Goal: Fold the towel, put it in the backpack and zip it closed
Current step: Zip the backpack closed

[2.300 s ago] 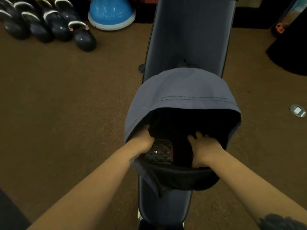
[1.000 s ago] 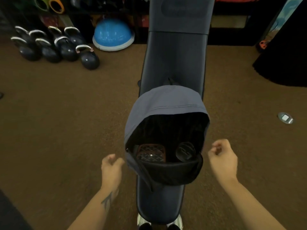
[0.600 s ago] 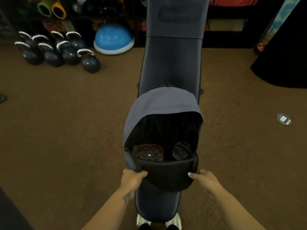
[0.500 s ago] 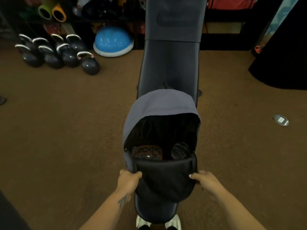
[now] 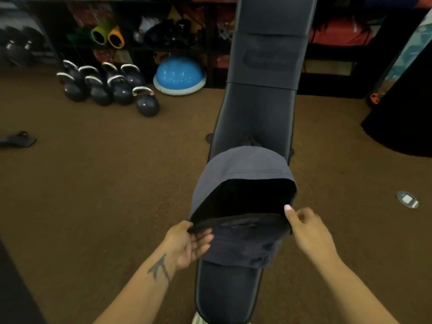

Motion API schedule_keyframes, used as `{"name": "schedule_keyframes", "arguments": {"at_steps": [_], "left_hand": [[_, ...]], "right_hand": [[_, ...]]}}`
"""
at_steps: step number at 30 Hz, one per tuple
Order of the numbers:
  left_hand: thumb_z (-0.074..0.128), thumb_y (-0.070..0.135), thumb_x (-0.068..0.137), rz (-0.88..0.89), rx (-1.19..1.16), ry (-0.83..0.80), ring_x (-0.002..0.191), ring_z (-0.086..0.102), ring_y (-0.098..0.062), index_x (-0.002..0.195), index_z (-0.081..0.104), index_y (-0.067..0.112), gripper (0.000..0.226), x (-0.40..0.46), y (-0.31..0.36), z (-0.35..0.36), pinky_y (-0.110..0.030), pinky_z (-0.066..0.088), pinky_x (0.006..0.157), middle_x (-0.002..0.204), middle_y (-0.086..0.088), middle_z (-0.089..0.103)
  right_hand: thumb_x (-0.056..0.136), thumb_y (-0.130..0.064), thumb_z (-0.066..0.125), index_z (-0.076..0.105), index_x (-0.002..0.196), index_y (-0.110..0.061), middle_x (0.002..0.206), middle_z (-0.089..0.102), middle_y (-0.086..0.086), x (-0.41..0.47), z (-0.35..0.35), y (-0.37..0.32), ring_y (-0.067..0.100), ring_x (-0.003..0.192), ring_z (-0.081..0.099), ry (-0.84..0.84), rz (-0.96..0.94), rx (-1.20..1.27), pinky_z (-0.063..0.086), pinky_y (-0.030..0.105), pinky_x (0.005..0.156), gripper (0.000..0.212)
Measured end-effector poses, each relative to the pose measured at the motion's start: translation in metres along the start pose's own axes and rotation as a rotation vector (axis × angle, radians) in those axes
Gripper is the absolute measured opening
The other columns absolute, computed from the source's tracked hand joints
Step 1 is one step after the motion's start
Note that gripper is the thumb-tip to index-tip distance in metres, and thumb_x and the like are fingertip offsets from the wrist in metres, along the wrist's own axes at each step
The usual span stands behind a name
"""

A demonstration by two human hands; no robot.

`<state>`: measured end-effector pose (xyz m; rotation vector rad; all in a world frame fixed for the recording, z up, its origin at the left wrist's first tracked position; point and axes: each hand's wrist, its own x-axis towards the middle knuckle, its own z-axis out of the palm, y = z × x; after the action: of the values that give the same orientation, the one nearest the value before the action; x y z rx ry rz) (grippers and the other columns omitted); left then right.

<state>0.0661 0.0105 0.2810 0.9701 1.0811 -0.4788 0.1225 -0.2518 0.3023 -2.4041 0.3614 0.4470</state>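
1. Backpack (image 5: pixel 243 164) lies on the padded surface (image 5: pixel 257 113), long axis running straight away from the person; grey top end far, mouth facing the person and gaping.
2. Front flap (image 5: pixel 243 239) is held up at both near corners. Left hand (image 5: pixel 187 244): grip pinched on the flap's left corner, thumb on top, fingers under. Right hand (image 5: pixel 308 230): at the flap's right edge, blurred; fingers curled, touching the edge, but a firm clamp can't be confirmed.
3. Towel: not visible. Interior is dark and screened by the raised flap, so presumably inside, judged only.
4. Step in hand, by judgement: flap being brought up to meet the upper rim before zipping. Zip not yet closed; slider not made out in the view.
5. Key relation for the next move: zip track arcs around the opening from one corner, over the far end, to the other. Both hands sit at its two ends, about equally near; whichever side has the slider gets the pull, the other steadies the fabric.
6. Surroundings: kettlebells (image 5: pixel 109 87) and blue balance dome (image 5: pixel 178 76) on the floor far left, well apart. Nothing stands in the way.
7. Risk: slack fabric snagging in the zip.
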Motion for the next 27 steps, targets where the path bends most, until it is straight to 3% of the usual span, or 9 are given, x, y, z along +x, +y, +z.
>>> {"name": "schedule_keyframes", "arguments": {"at_steps": [3, 5, 7, 10, 13, 16, 19, 23, 27], "left_hand": [[0.024, 0.03, 0.102, -0.006, -0.011, -0.034, 0.048, 0.068, -0.011, 0.099, 0.062, 0.005, 0.046, 0.005, 0.003, 0.003, -0.019, 0.051, 0.04, 0.064, -0.003, 0.074], [0.021, 0.031, 0.101, -0.004, 0.004, -0.049, 0.05, 0.068, -0.01, 0.097, 0.062, 0.007, 0.047, 0.006, 0.005, 0.005, -0.019, 0.051, 0.042, 0.068, -0.001, 0.075], [0.021, 0.032, 0.101, -0.006, 0.027, -0.067, 0.053, 0.069, -0.01, 0.098, 0.064, 0.008, 0.049, 0.007, 0.006, 0.004, -0.02, 0.051, 0.045, 0.072, 0.0, 0.076], [0.021, 0.042, 0.1, 0.001, 0.036, -0.118, 0.065, 0.068, -0.012, 0.103, 0.065, 0.011, 0.053, 0.004, 0.008, 0.003, -0.025, 0.051, 0.052, 0.08, 0.0, 0.077], [0.018, 0.059, 0.095, 0.016, -0.023, -0.069, 0.074, 0.066, -0.018, 0.105, 0.061, 0.009, 0.067, 0.012, 0.006, -0.01, -0.03, 0.049, 0.057, 0.091, -0.004, 0.073], [0.032, 0.039, 0.1, 0.026, -0.09, 0.115, 0.079, 0.06, -0.022, 0.116, 0.054, 0.006, 0.042, 0.025, -0.001, -0.029, -0.034, 0.047, 0.06, 0.091, -0.005, 0.062], [0.038, 0.014, 0.099, 0.012, -0.026, 0.166, 0.08, 0.054, -0.02, 0.112, 0.052, 0.012, 0.019, 0.045, -0.01, -0.038, -0.035, 0.045, 0.069, 0.09, -0.005, 0.057], [0.046, 0.016, 0.096, 0.105, 0.057, 0.173, 0.092, 0.057, -0.021, 0.127, 0.049, 0.017, 0.031, 0.078, -0.015, -0.033, -0.033, 0.048, 0.071, 0.114, -0.008, 0.059], [0.055, 0.02, 0.093, 0.363, 0.303, 0.229, 0.111, 0.058, -0.029, 0.133, 0.048, 0.011, 0.042, 0.096, -0.013, -0.023, -0.035, 0.048, 0.094, 0.125, -0.012, 0.061]], "right_hand": [[0.08, -0.072, 0.044, 0.051, 0.124, -0.028, 0.122, 0.047, -0.005, -0.02, 0.0, -0.036, 0.019, 0.119, 0.043, 0.116, -0.467, -0.179, 0.038, 0.04, 0.094, 0.063], [0.072, -0.078, 0.045, 0.043, 0.132, -0.037, 0.128, 0.045, -0.015, -0.028, 0.008, -0.06, 0.012, 0.125, 0.037, -0.005, -0.701, -0.443, 0.026, 0.037, 0.102, 0.073], [0.073, -0.073, 0.05, 0.042, 0.133, -0.038, 0.127, 0.052, -0.016, -0.026, 0.024, -0.076, 0.012, 0.123, 0.044, -0.131, -0.783, -0.654, 0.021, 0.037, 0.107, 0.069], [0.086, -0.053, 0.052, 0.058, 0.111, -0.029, 0.104, 0.068, -0.006, -0.017, 0.037, -0.093, 0.018, 0.103, 0.06, -0.136, -0.788, -0.699, 0.034, 0.032, 0.093, 0.035], [0.09, -0.045, 0.054, 0.063, 0.101, -0.025, 0.093, 0.069, 0.0, -0.007, 0.037, -0.101, 0.022, 0.09, 0.063, -0.114, -0.712, -0.623, 0.04, 0.031, 0.072, 0.025], [0.089, -0.042, 0.057, 0.064, 0.097, -0.026, 0.086, 0.068, -0.001, 0.001, 0.034, -0.101, 0.022, 0.085, 0.062, -0.119, -0.64, -0.57, 0.047, 0.032, 0.066, 0.019], [0.088, -0.041, 0.059, 0.064, 0.092, -0.027, 0.076, 0.061, -0.005, 0.007, 0.034, -0.1, 0.02, 0.078, 0.06, -0.11, -0.593, -0.548, 0.041, 0.03, 0.059, 0.015], [0.088, -0.04, 0.061, 0.063, 0.086, -0.027, 0.069, 0.058, -0.006, 0.015, 0.033, -0.098, 0.018, 0.069, 0.054, -0.096, -0.564, -0.557, 0.042, 0.03, 0.058, 0.013], [0.088, -0.039, 0.061, 0.064, 0.092, -0.024, 0.069, 0.06, -0.004, 0.021, 0.032, -0.097, 0.023, 0.072, 0.058, -0.067, -0.513, -0.553, 0.043, 0.032, 0.059, 0.016]]}}
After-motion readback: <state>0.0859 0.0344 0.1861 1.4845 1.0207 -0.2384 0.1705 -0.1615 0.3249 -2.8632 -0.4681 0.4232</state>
